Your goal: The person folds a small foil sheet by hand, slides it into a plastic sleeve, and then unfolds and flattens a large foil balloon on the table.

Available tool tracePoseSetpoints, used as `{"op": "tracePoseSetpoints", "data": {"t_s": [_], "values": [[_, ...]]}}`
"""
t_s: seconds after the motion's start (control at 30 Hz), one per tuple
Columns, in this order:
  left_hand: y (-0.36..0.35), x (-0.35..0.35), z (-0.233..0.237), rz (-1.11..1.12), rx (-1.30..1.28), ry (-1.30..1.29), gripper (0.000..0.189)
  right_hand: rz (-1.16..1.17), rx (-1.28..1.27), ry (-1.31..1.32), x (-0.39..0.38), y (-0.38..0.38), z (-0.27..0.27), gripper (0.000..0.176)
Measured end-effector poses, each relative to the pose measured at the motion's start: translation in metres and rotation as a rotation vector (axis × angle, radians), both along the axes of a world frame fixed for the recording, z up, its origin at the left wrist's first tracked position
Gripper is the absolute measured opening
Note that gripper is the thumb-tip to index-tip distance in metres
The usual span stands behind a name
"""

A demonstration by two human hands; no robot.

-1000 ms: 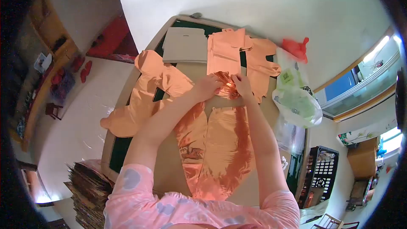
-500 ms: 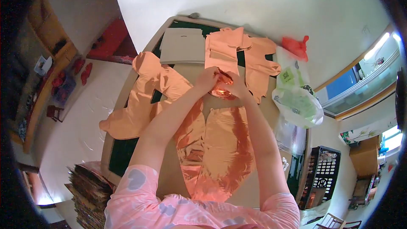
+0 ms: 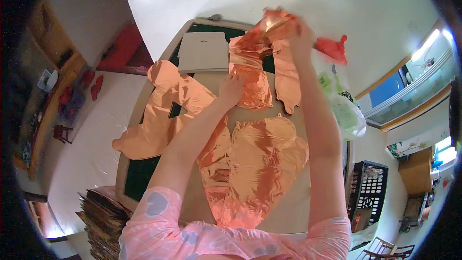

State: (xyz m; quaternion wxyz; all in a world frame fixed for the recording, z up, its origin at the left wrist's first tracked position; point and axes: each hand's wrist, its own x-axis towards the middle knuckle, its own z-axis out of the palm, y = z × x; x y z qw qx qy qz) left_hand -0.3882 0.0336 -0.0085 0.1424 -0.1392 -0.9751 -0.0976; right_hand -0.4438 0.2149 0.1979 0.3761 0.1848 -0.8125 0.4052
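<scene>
Several flat rose-gold foil balloons are spread over the table (image 3: 293,183). My left hand (image 3: 232,89) has its fingers closed at the left edge of a crinkled foil balloon (image 3: 257,89) in the middle. Farther off at the right, my right hand (image 3: 301,38), smeared by motion, grips a lifted, shiny part of foil (image 3: 272,24). Whether both hands hold the same balloon, I cannot make out. Below my hands lies a wide foil balloon (image 3: 262,159). Another, with rounded ends (image 3: 156,125), is on the left.
A stack of grey-white sheets (image 3: 202,50) sits at the far left of the table. On the right are a white-green plastic bag (image 3: 349,115) and a red bag (image 3: 332,48). Beside the table stand a black crate (image 3: 369,192) and stacked cardboard (image 3: 101,224).
My right hand has moved away and to the right, raising foil. My left hand has shifted slightly left and nearer. The bundled foil between my hands now lies spread out.
</scene>
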Motion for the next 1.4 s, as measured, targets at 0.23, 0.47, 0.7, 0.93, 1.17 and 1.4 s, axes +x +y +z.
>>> {"op": "tracePoseSetpoints", "data": {"t_s": [0.23,0.47,0.7,0.93,1.17,1.4], "values": [[-0.004,-0.001,-0.012,-0.043,0.005,0.110,0.046,0.101,-0.202,0.221,0.045,0.007,0.068,0.024],[-0.002,0.168,0.132,-0.716,0.535,-0.645,0.022,0.038,-0.181,0.389,0.119,0.035,0.136,0.023],[-0.041,0.385,0.186,-1.393,0.704,-1.338,0.031,0.042,-0.185,0.273,0.190,0.053,0.173,0.018],[-0.047,0.436,0.218,-1.465,0.390,-1.220,0.026,-0.078,0.074,0.104,0.273,0.053,0.192,0.018],[-0.021,0.492,0.203,-1.512,0.479,-0.848,0.026,-0.086,0.152,0.103,0.328,0.044,0.191,0.020],[-0.040,0.355,0.272,-0.569,0.735,0.267,0.053,0.025,0.151,0.003,0.374,0.035,0.179,0.019]]}}
